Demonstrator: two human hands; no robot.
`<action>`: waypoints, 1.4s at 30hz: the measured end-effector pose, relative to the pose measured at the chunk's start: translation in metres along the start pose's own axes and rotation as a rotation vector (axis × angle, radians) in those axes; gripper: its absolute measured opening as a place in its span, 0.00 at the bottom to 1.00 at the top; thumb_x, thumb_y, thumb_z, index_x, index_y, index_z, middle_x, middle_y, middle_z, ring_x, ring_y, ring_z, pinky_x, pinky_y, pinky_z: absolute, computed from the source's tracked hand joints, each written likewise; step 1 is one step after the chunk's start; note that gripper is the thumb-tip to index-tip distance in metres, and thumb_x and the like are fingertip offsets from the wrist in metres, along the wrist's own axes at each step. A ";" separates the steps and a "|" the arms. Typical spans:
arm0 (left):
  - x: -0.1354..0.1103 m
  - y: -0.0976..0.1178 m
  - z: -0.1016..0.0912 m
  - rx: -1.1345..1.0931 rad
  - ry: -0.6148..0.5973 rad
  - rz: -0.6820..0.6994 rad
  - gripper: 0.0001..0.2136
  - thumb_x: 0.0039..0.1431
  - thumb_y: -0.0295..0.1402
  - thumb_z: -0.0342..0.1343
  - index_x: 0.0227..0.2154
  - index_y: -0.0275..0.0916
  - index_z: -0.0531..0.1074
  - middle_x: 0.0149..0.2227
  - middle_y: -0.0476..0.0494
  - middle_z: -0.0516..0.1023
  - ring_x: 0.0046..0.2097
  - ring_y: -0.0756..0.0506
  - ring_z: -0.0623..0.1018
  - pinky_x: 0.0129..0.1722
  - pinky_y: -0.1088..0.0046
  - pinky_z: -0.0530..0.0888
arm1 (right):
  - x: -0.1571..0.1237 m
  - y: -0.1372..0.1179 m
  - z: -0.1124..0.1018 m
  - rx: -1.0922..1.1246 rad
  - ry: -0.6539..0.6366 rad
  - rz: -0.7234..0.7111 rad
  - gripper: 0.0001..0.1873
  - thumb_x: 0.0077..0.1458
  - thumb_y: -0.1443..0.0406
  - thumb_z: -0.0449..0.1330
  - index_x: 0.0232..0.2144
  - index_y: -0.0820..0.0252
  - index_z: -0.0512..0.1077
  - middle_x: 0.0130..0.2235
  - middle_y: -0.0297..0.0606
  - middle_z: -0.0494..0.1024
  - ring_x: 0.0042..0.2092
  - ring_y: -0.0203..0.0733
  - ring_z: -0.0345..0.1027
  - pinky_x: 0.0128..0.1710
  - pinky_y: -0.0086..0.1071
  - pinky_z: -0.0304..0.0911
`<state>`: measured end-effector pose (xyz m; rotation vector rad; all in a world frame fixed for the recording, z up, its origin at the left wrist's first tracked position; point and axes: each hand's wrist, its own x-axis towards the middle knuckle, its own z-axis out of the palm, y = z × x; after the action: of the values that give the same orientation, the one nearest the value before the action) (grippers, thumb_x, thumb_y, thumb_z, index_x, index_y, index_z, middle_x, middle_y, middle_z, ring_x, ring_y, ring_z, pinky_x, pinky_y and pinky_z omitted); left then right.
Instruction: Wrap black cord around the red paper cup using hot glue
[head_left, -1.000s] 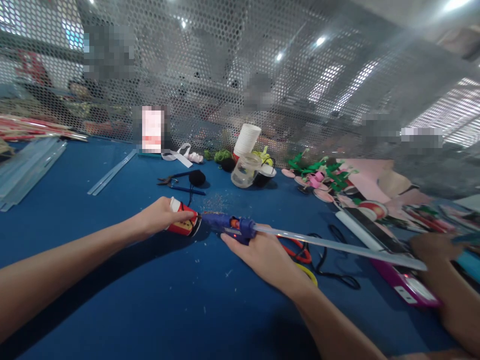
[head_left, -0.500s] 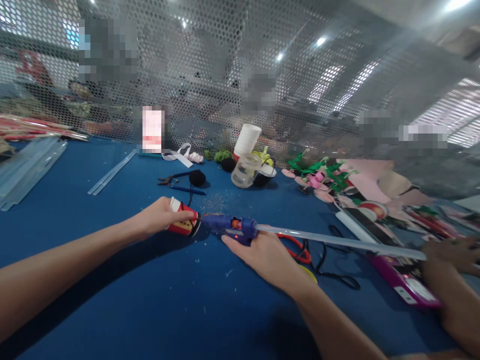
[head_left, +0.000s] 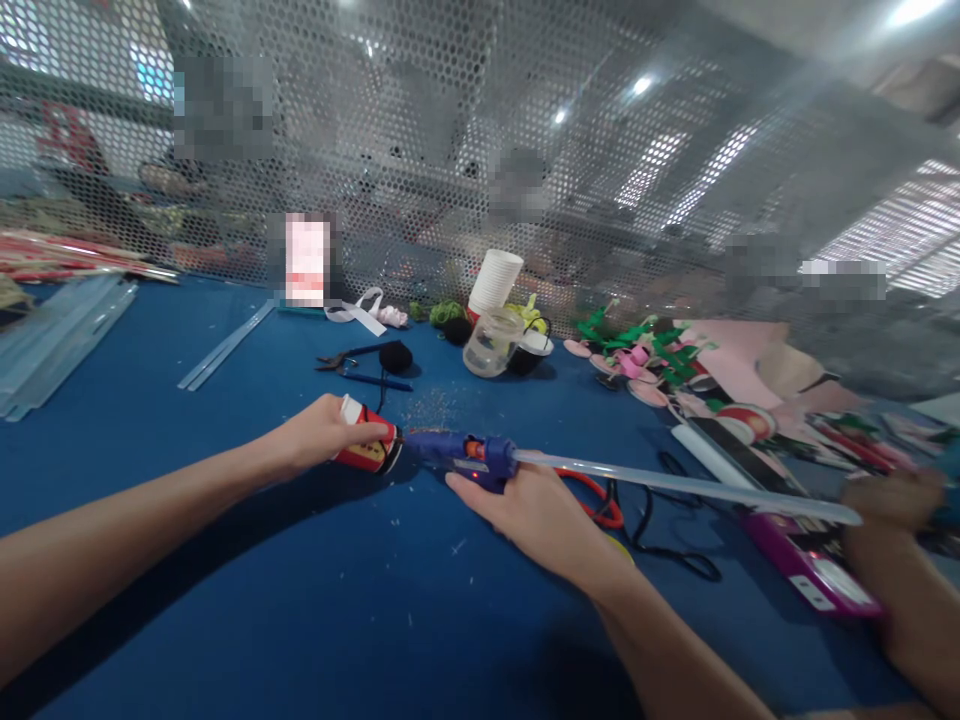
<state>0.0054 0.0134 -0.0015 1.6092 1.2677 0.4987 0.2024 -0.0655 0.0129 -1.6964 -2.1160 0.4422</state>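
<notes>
My left hand [head_left: 322, 435] is closed around a red paper cup [head_left: 367, 450] that lies tilted on its side, its white end to the left. A black cord runs over the cup and leads up to a ball of black yarn [head_left: 395, 357]. In my right hand [head_left: 544, 515] is a blue hot glue gun [head_left: 465, 452], its nozzle pointing left at the cup's dark end; whether they touch I cannot tell. A long clear glue stick [head_left: 675, 480] sticks out of the gun's back towards the right. A small red light glows on the gun.
Pliers [head_left: 337, 360], a clear plastic cup [head_left: 491, 343] and stacked white paper cups [head_left: 496, 280] stand or lie behind. Spare glue sticks [head_left: 67, 340] are at left. On the right are pink-and-green craft pieces [head_left: 637, 360], a purple box [head_left: 810, 565] and another person's hand [head_left: 892, 505].
My hands, the cup and the glue gun stay almost where they were. At the right edge, the other person's hand has shifted and now appears by something blue.
</notes>
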 end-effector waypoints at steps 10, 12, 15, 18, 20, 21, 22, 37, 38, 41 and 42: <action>0.002 -0.003 0.000 0.016 0.005 0.016 0.17 0.38 0.45 0.55 0.13 0.36 0.62 0.14 0.54 0.59 0.18 0.54 0.57 0.17 0.77 0.51 | 0.001 0.000 0.000 -0.030 -0.029 0.003 0.13 0.49 0.61 0.49 0.27 0.61 0.71 0.23 0.36 0.70 0.25 0.38 0.62 0.26 0.31 0.57; 0.003 -0.004 0.000 0.000 0.005 0.020 0.17 0.38 0.45 0.55 0.13 0.36 0.61 0.14 0.54 0.59 0.18 0.54 0.57 0.18 0.77 0.51 | -0.001 0.000 0.002 0.006 -0.017 0.027 0.12 0.49 0.60 0.50 0.27 0.61 0.70 0.23 0.36 0.70 0.25 0.38 0.62 0.26 0.30 0.57; 0.004 -0.005 0.000 -0.008 0.003 0.025 0.17 0.38 0.45 0.55 0.13 0.36 0.61 0.14 0.54 0.59 0.18 0.54 0.57 0.17 0.77 0.51 | -0.001 -0.001 0.001 0.018 -0.021 0.026 0.12 0.49 0.61 0.49 0.27 0.60 0.70 0.22 0.35 0.70 0.24 0.37 0.61 0.25 0.30 0.57; 0.003 -0.004 0.000 0.011 0.008 0.019 0.17 0.38 0.46 0.54 0.14 0.36 0.62 0.13 0.55 0.59 0.17 0.55 0.56 0.17 0.77 0.50 | 0.001 -0.004 -0.002 0.014 -0.017 0.028 0.13 0.49 0.62 0.48 0.26 0.60 0.71 0.20 0.35 0.69 0.22 0.36 0.60 0.23 0.29 0.56; 0.002 -0.004 0.000 0.019 0.009 0.011 0.17 0.38 0.46 0.54 0.13 0.36 0.62 0.13 0.55 0.59 0.17 0.55 0.56 0.16 0.78 0.50 | 0.001 -0.006 -0.003 0.004 -0.004 0.024 0.13 0.49 0.62 0.48 0.25 0.60 0.71 0.20 0.35 0.69 0.22 0.36 0.60 0.23 0.29 0.56; 0.002 -0.004 0.000 0.017 0.007 0.009 0.17 0.38 0.46 0.54 0.13 0.36 0.62 0.13 0.55 0.59 0.17 0.55 0.56 0.16 0.78 0.50 | 0.002 -0.006 -0.003 0.000 0.003 0.021 0.12 0.49 0.63 0.49 0.25 0.60 0.71 0.21 0.36 0.69 0.23 0.37 0.60 0.24 0.29 0.56; 0.002 -0.004 0.000 0.011 0.005 0.010 0.17 0.38 0.46 0.54 0.13 0.36 0.62 0.13 0.55 0.60 0.17 0.55 0.57 0.17 0.77 0.50 | 0.001 -0.006 -0.003 0.000 0.010 0.020 0.12 0.49 0.63 0.49 0.24 0.60 0.71 0.21 0.36 0.69 0.23 0.37 0.60 0.24 0.29 0.56; 0.000 0.000 0.001 -0.005 0.009 0.003 0.16 0.39 0.43 0.55 0.12 0.37 0.59 0.12 0.56 0.58 0.16 0.55 0.55 0.17 0.77 0.49 | -0.004 -0.002 0.001 0.036 -0.022 -0.028 0.11 0.50 0.61 0.49 0.27 0.59 0.69 0.23 0.33 0.69 0.22 0.34 0.59 0.22 0.27 0.54; 0.000 0.000 0.001 -0.006 0.008 0.006 0.16 0.39 0.43 0.55 0.12 0.37 0.59 0.12 0.56 0.58 0.16 0.55 0.55 0.17 0.77 0.49 | -0.004 -0.002 0.001 0.034 -0.021 -0.037 0.10 0.50 0.61 0.49 0.26 0.59 0.68 0.22 0.33 0.69 0.22 0.33 0.58 0.22 0.26 0.54; 0.001 -0.001 0.001 -0.005 0.008 0.011 0.16 0.39 0.43 0.55 0.12 0.36 0.60 0.12 0.56 0.58 0.17 0.55 0.56 0.17 0.77 0.50 | -0.006 -0.003 -0.001 0.035 -0.011 -0.035 0.10 0.49 0.61 0.50 0.23 0.59 0.66 0.21 0.32 0.68 0.21 0.33 0.57 0.22 0.26 0.53; 0.001 -0.002 0.001 -0.008 0.008 0.010 0.16 0.39 0.43 0.55 0.12 0.36 0.60 0.13 0.55 0.59 0.17 0.55 0.56 0.17 0.78 0.50 | -0.007 -0.004 -0.001 0.038 -0.011 -0.025 0.10 0.49 0.61 0.50 0.23 0.59 0.66 0.20 0.31 0.68 0.21 0.33 0.57 0.21 0.26 0.53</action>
<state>0.0054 0.0139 -0.0035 1.6092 1.2624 0.5158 0.2008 -0.0727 0.0148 -1.6481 -2.1213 0.4825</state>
